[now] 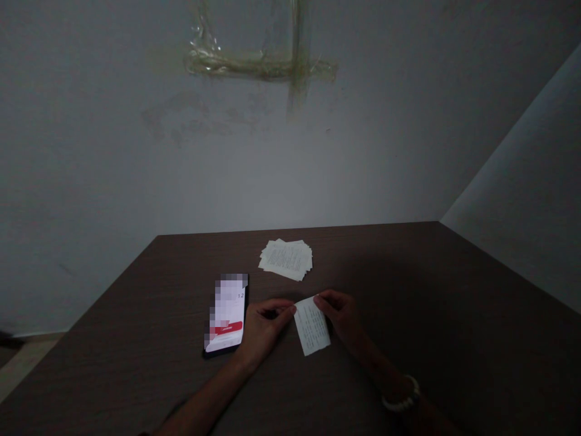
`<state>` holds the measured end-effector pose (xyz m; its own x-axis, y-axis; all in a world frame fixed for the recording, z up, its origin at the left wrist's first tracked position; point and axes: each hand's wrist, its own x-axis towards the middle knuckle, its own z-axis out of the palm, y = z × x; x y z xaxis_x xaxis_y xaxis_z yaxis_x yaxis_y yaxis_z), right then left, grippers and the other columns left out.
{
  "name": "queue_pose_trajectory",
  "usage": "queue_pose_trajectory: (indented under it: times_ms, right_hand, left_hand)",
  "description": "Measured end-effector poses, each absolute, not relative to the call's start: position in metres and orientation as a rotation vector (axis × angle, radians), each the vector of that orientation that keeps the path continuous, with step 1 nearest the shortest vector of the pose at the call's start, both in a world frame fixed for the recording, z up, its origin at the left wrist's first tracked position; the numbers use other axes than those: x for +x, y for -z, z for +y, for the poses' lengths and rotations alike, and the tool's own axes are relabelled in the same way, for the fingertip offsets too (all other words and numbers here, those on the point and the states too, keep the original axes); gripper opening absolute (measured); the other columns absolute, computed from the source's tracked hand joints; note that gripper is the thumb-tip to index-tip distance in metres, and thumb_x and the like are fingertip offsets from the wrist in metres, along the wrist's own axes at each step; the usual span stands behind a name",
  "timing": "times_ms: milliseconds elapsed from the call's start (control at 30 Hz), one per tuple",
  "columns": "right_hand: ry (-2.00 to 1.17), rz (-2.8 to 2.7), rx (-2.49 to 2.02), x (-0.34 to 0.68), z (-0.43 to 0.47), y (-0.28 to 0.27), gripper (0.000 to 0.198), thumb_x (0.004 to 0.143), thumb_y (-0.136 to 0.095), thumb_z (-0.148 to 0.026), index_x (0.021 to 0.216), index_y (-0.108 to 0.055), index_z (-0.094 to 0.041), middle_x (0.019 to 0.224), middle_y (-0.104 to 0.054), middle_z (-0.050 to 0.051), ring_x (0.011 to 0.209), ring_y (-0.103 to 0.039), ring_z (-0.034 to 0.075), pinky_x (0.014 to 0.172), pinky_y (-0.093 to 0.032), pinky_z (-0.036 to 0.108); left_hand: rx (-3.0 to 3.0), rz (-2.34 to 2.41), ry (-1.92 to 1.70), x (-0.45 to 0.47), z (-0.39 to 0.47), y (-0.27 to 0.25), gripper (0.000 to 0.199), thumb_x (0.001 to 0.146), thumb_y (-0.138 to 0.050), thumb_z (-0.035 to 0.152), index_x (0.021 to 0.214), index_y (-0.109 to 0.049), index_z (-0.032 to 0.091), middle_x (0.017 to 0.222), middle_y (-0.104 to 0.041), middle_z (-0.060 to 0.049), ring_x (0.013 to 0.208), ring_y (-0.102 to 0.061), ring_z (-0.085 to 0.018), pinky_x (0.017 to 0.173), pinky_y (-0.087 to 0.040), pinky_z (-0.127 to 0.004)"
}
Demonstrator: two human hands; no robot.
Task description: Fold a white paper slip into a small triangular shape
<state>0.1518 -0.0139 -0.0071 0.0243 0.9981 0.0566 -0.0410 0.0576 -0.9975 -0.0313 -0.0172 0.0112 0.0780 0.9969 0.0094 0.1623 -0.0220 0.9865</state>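
A small white paper slip [312,330] with lines of print lies between my two hands, low over the table. My left hand [267,324] pinches its upper left corner between thumb and fingers. At the upper right corner my right hand [341,312] grips the same slip, thumb and fingers closed on it. Beyond the hands sits a loose, fanned pile of similar printed slips [287,259]. A phone [227,315] with a lit screen and a red button lies just left of my left hand.
The dark brown wooden table [408,272] reaches back to a grey wall [290,169]. Yellowed tape [254,69] sticks to that wall higher up. Another wall slants in on the right. A beaded bracelet [402,396] circles my right wrist.
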Motion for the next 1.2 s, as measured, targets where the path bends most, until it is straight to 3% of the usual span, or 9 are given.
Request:
queue_pose_trajectory:
  times_ms: [567,933,1200]
  right_hand:
    - [-1.147,-1.162,-1.187,0.154,-0.014,0.007,0.03,0.068,-0.074,-0.047,0.065,-0.069,-0.017,0.062,-0.067,0.002,0.059,-0.062,0.017,0.055,-0.048,0.027]
    - [-1.067,-1.151,-1.167,0.153,-0.013,0.012,0.026,0.073,-0.072,-0.043,0.068,-0.066,-0.018,0.065,-0.067,0.002,0.06,-0.061,0.016,0.055,-0.047,0.026]
    - [-1.019,-1.139,-1.174,0.152,-0.013,0.012,0.029,0.073,-0.07,-0.045,0.07,-0.066,-0.017,0.066,-0.067,0.003,0.06,-0.062,0.016,0.055,-0.048,0.026]
  left_hand:
    - [1.303,1.2,-1.05,-0.033,-0.017,-0.008,0.022,0.072,-0.071,0.037,0.076,-0.074,0.016,0.077,-0.074,-0.007,0.073,-0.067,-0.022,0.066,-0.051,-0.029]
    - [1.354,1.153,-1.043,-0.029,-0.017,-0.002,0.026,0.072,-0.074,0.038,0.079,-0.071,0.014,0.068,-0.07,-0.004,0.063,-0.063,-0.017,0.059,-0.046,-0.024]
    - [1.445,1.197,-0.979,-0.029,-0.017,-0.001,0.028,0.077,-0.069,0.04,0.076,-0.074,0.013,0.075,-0.073,-0.008,0.069,-0.066,-0.021,0.062,-0.048,-0.027]
